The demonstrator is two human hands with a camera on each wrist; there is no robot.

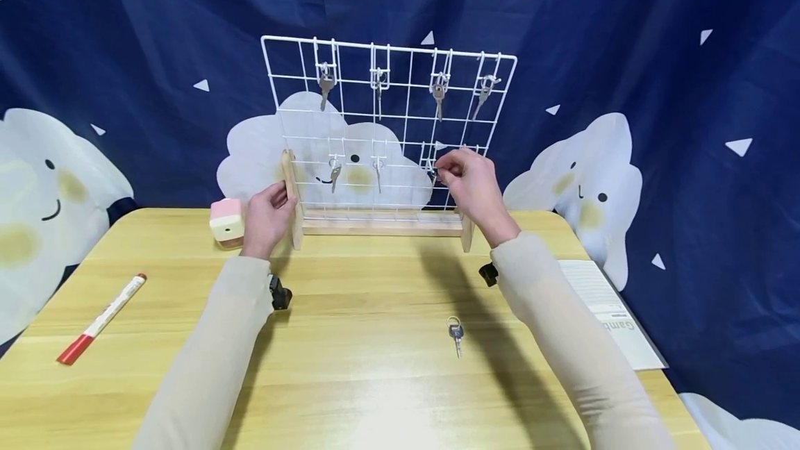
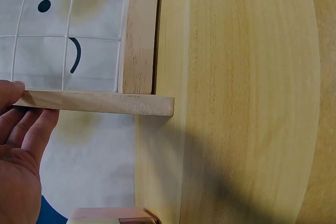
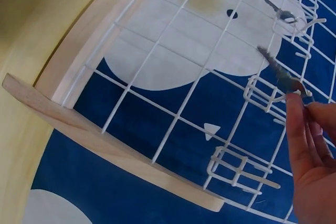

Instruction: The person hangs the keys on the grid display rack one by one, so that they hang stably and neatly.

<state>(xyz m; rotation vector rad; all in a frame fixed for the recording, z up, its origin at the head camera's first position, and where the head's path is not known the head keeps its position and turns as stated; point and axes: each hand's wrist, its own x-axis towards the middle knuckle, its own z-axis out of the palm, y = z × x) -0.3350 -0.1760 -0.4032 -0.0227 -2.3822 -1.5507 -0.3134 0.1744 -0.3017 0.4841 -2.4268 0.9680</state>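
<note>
A white wire grid rack (image 1: 406, 117) on a wooden stand stands at the back of the table. My left hand (image 1: 269, 217) grips the rack's left wooden upright (image 2: 100, 102), thumb on one side and fingers on the other. At the lower right of the grid, my right hand (image 1: 471, 182) pinches a key (image 3: 281, 74) by its head, right at a white wire hook (image 3: 262, 94). Several keys hang from other hooks, such as a key (image 1: 439, 97) in the top row and a key (image 1: 335, 176) lower down.
A key with a dark head (image 1: 456, 332) and ring lies on the table. A red-capped marker (image 1: 103, 318) is at left, a pink and cream box-like object (image 1: 226, 221) beside my left hand, and a booklet (image 1: 615, 318) at the right edge. Another hook (image 3: 239, 171) holds no key.
</note>
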